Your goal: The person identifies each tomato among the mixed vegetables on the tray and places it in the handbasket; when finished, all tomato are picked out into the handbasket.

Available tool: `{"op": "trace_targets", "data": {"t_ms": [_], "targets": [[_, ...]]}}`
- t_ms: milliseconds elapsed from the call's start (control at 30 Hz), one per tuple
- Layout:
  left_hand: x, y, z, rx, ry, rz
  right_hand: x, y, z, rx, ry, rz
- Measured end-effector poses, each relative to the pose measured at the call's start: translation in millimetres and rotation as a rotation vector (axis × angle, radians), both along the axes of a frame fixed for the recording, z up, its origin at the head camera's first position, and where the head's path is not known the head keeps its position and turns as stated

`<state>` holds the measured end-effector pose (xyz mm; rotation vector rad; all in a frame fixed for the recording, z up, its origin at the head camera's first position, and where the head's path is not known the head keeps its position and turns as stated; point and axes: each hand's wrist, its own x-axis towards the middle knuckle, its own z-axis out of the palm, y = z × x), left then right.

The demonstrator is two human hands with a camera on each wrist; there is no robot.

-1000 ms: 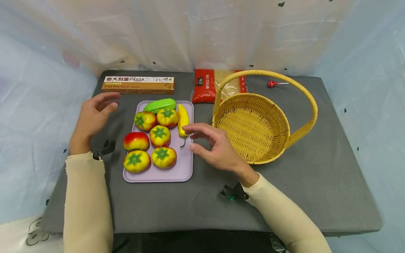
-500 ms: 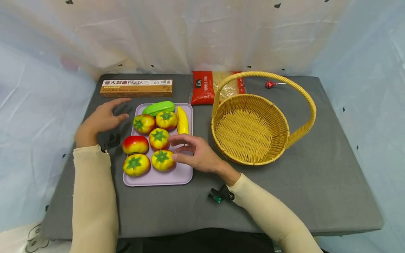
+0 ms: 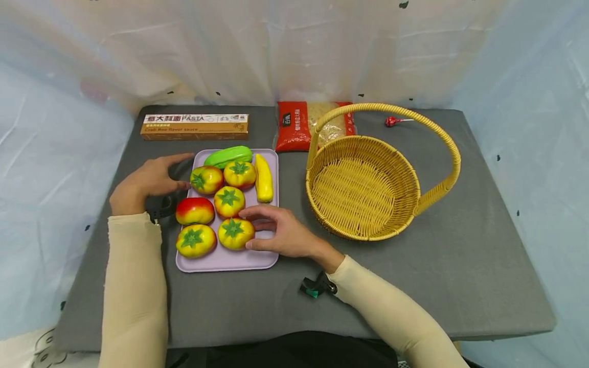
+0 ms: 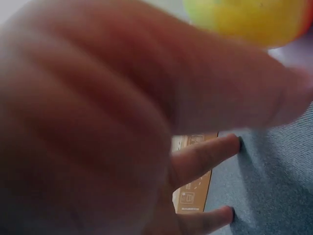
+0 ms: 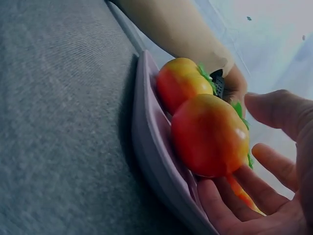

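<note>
A lilac tray (image 3: 230,261) carries several yellow-and-red, persimmon-like fruits with green star-shaped leaf tops. My right hand (image 3: 287,234) reaches over its right edge, thumb and fingers spread about the front-right persimmon-like fruit (image 3: 235,235). In the right wrist view the fingers come up against or close to that fruit (image 5: 210,137), while the thumb stands apart from it. At the tray's left edge, my left hand (image 3: 143,185) lies with fingers extended, its thumb close to the back-left persimmon-like fruit (image 3: 208,180); contact there cannot be told. The left wrist view is mostly filled by blurred thumb (image 4: 234,93) and palm.
The tray also bears a red-yellow mango-like fruit (image 3: 195,210), a green gourd-like vegetable (image 3: 228,156) and a yellow pepper (image 3: 264,179). Right of it stands a wicker basket (image 3: 409,217) with a tall handle. Behind are a pasta box (image 3: 195,128), a pasta bag (image 3: 294,128) and a lollipop (image 3: 391,121).
My right hand has moved left and nearer, from beside the yellow pepper to the front-right fruit. My left hand has come right, up to the tray's left edge.
</note>
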<state>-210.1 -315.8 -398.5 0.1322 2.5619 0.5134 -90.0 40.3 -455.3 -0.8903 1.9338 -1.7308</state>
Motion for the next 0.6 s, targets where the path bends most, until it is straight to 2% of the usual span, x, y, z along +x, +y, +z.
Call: {"op": "trace_targets", "data": {"t_ms": [267, 600], "targets": [[-2.8, 2.2, 2.2, -0.009, -0.020, -0.022, 3.7, -6, -1.5, 0.119, 0.173, -0.031], [-2.2, 3.0, 2.5, -0.011, -0.058, -0.017, 8.0, -12, -1.0, 0.208, 0.234, -0.070]]}}
